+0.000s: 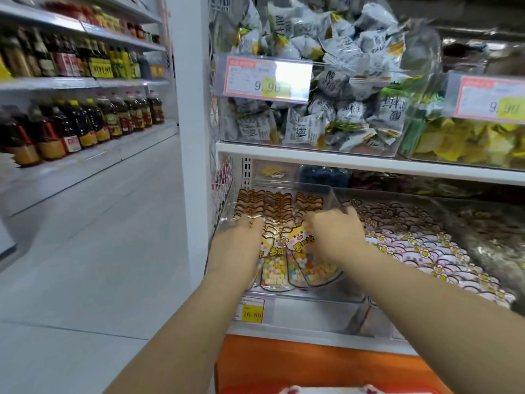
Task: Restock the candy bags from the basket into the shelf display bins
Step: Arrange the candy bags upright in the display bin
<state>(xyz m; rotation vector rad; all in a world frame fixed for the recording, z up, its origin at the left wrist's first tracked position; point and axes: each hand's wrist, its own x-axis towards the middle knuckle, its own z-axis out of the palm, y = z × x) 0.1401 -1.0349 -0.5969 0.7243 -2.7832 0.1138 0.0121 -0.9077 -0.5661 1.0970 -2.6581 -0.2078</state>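
While the clear bin (pixel 298 311) holds the candy bags (pixel 298 263) leaning at its front, left hand (pixel 241 243) presses them straight-fingered and right hand (pixel 335 237) pinches one bag's top; released too early, the front bags may topple over the bin's front wall.

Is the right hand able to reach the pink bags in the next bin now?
Probably yes: the pink bags lie uncovered right beside the right hand, with only a low clear divider between. But the hand seems to grip a yellow candy bag, so it is not free.
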